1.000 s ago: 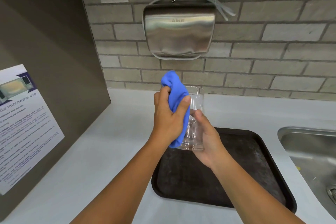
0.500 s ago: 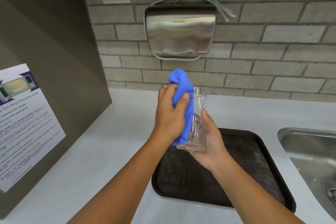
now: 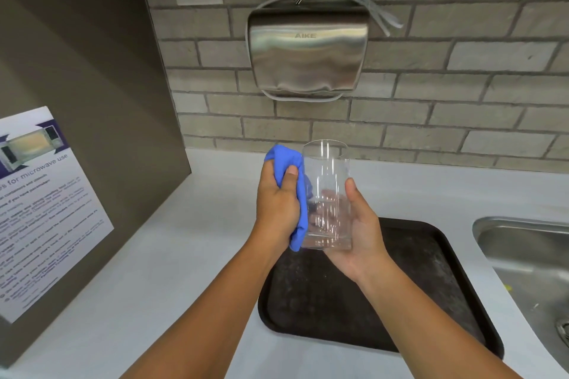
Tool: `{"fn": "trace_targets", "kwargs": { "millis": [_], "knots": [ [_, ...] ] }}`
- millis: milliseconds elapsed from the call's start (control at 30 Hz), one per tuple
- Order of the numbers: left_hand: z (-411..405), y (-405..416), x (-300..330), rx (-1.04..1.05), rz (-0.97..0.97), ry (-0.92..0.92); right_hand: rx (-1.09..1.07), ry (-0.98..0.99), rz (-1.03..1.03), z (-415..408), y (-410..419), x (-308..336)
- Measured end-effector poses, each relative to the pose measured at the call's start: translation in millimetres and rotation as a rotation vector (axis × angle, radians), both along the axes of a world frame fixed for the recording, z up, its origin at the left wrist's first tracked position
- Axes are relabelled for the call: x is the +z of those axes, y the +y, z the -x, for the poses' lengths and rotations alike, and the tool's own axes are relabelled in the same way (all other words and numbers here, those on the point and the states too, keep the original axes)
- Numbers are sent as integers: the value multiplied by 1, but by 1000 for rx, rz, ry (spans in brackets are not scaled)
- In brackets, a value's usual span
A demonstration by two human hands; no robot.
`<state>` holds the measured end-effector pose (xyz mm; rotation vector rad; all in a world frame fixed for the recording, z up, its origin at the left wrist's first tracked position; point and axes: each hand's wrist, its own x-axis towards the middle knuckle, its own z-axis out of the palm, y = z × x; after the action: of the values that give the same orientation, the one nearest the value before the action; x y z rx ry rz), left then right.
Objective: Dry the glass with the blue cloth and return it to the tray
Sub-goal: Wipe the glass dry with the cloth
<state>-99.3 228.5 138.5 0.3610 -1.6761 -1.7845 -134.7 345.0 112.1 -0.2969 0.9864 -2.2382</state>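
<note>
Over the tray (image 3: 437,301), right hand (image 3: 360,237) cups the glass (image 3: 328,194); left hand (image 3: 278,203) clutches cloth (image 3: 294,169).

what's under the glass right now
The right hand cups the base of the glass, held in the air. Below lies the dark tray, nothing visible on it. The hands and forearms cover part of the tray, so that patch cannot be checked.

Below my fingers (image 3: 358,194) the dark tray (image 3: 431,301) is lying bare and open for a descent, while the brick wall (image 3: 431,101) and hand dryer (image 3: 308,52) are closing off the space ahead and the sink (image 3: 523,255) rim is bounding my right.
</note>
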Motion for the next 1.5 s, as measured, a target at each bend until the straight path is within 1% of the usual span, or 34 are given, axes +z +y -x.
{"fn": "trace_targets", "kwargs": {
  "millis": [67, 167, 367, 533, 600, 667, 733, 833, 900, 933, 967, 1000, 1067, 1100, 1133, 1167, 1200, 1233, 1300, 1333, 1367, 1400, 1433, 1500],
  "knots": [
    [-1, -1, 2, 51, 56, 5, -122, 38, -129, 0, -1, 1],
    [0, -3, 1, 109, 153, 15, -169, 85, -238, -3, -3, 2],
    [-2, 0, 4, 167, 271, 33, -222, 227, -277, -12, -9, 6],
    [-12, 18, 9, 203, 555, 149, -262, 188, -278, -17, -15, 9],
    [-14, 23, 9, 207, 602, 183, -220, 176, -244, -16, -14, 10],
    [-15, 21, 11, 210, 551, 226, -168, 148, -187, -15, -13, 9],
    [-15, 13, 10, 201, 423, 193, -115, 103, -100, -12, -11, 7],
    [-11, 4, 7, 114, 152, 3, -47, 71, -23, -8, -8, 6],
    [-9, 1, 8, 74, 36, -83, -29, 55, -18, -7, -7, 3],
    [-10, 2, 9, 79, 48, -93, -29, 55, -18, -7, -6, 3],
    [-10, 5, 10, 98, 105, -79, -35, 63, -20, -8, -7, 2],
    [-12, 10, 9, 135, 217, -32, -52, 70, -29, -8, -7, 2],
    [-19, 22, 5, 189, 501, 98, -78, 72, -48, -9, -9, 1],
    [-21, 27, 4, 190, 593, 169, -74, 70, -53, -9, -9, 1],
    [-21, 28, 3, 186, 612, 220, -62, 71, -49, -8, -8, 2],
    [-21, 26, 5, 180, 557, 232, -45, 81, -35, -7, -6, 3],
    [-18, 20, 6, 176, 453, 204, -16, 94, -13, -6, -4, 4],
    [-15, 14, 9, 150, 305, 130, 15, 106, 9, -5, -2, 5],
    [-9, 2, 7, 6, -18, -53, 45, 120, 26, -4, 0, 5],
    [-8, -1, 4, -38, -85, -115, 49, 121, 24, -4, 1, 4],
    [-7, -3, 4, -44, -77, -139, 48, 118, 24, -5, 1, 4],
    [-6, -3, 5, -13, -28, -125, 46, 114, 24, -6, 1, 3],
    [-6, -2, 8, 39, 41, -78, 46, 110, 22, -7, 0, 2],
    [-9, 1, 14, 129, 238, 86, 44, 92, 7, -8, -1, -1]
  ]
}}
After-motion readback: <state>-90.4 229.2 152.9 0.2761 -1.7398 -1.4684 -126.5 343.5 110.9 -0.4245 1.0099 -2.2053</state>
